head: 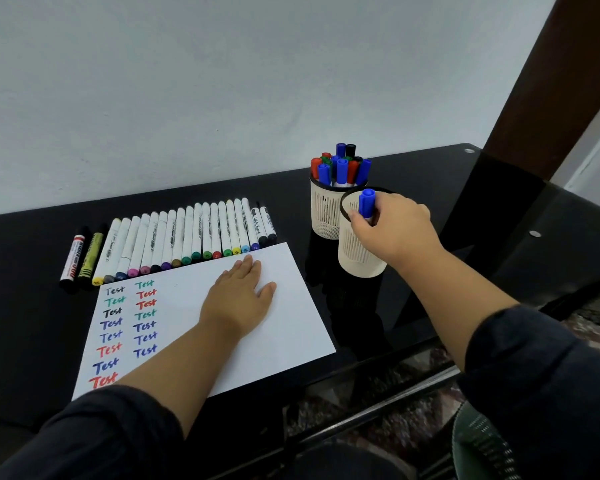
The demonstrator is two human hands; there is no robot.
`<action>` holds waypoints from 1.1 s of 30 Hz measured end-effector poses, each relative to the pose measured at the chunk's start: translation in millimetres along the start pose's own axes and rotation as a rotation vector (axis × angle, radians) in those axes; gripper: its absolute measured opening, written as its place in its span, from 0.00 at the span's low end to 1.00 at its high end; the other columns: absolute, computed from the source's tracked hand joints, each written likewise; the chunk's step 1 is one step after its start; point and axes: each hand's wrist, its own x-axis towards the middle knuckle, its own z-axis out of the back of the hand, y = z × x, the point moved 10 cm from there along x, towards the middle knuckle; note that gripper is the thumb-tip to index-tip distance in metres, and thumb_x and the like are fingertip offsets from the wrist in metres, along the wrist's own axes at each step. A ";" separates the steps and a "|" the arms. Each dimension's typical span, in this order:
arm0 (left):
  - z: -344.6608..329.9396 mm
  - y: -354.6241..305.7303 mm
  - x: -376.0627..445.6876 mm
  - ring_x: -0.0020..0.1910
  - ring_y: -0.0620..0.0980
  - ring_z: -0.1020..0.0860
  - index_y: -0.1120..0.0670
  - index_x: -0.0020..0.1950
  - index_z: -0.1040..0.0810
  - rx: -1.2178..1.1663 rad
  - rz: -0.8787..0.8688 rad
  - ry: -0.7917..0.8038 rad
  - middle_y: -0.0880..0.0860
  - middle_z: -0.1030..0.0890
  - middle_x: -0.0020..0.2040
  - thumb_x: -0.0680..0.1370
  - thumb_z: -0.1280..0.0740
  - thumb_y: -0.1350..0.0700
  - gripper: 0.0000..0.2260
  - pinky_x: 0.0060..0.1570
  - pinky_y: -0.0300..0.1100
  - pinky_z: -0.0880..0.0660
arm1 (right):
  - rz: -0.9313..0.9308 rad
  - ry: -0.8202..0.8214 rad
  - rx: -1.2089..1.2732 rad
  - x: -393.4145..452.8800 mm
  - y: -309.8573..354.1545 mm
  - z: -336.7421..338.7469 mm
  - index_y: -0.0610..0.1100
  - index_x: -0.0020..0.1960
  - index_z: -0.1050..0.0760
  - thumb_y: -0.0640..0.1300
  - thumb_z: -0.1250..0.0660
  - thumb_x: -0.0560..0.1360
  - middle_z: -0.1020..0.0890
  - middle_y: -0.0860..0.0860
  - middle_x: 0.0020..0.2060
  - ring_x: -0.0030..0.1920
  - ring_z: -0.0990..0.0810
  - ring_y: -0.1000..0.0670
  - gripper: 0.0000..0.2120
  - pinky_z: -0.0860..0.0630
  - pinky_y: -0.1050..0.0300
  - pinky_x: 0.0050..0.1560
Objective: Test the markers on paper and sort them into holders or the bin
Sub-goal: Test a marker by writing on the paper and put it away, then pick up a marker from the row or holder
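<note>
Legibly, paper (257, 341) reads "Test" repeatedly.

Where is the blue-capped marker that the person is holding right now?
In the head view, right of centre, the blue-capped marker is gripped by the right hand over the nearer holder, just in front of the full holder.

The left hand (240, 299) lay flat, palm down, fingers straight and close together, thumb spread to the right. Its forearm ran bare from a dark sleeve pushed up near the elbow. The right hand (394, 227) reached forward and left, knuckles up, fingers curled in a pinch. The right forearm was also bare below a dark sleeve.
</note>
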 end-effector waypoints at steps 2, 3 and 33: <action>-0.3 0.6 -0.3 0.76 0.46 0.55 0.52 0.78 0.52 0.001 0.002 0.002 0.48 0.55 0.78 0.82 0.53 0.44 0.26 0.72 0.40 0.57 | 0.014 0.002 -0.011 1.0 2.7 1.4 0.47 0.47 0.31 0.55 0.42 0.78 0.25 0.52 0.40 0.44 0.26 0.49 0.11 0.37 0.54 0.49; -0.5 0.6 -0.3 0.76 0.46 0.55 0.52 0.78 0.52 -0.001 0.001 0.003 0.48 0.55 0.78 0.82 0.53 0.44 0.26 0.72 0.40 0.57 | 0.022 0.001 -0.016 1.3 3.5 1.7 0.46 0.51 0.30 0.55 0.42 0.78 0.24 0.51 0.43 0.45 0.25 0.49 0.12 0.36 0.54 0.50; 0.4 -0.4 0.8 0.76 0.46 0.55 0.53 0.78 0.53 -0.044 -0.054 -0.008 0.50 0.55 0.78 0.82 0.53 0.44 0.26 0.72 0.39 0.59 | 0.514 -0.124 -0.087 -2.0 109.2 -31.5 0.38 0.48 0.23 0.39 0.39 0.74 0.22 0.42 0.42 0.43 0.26 0.40 0.08 0.25 0.46 0.44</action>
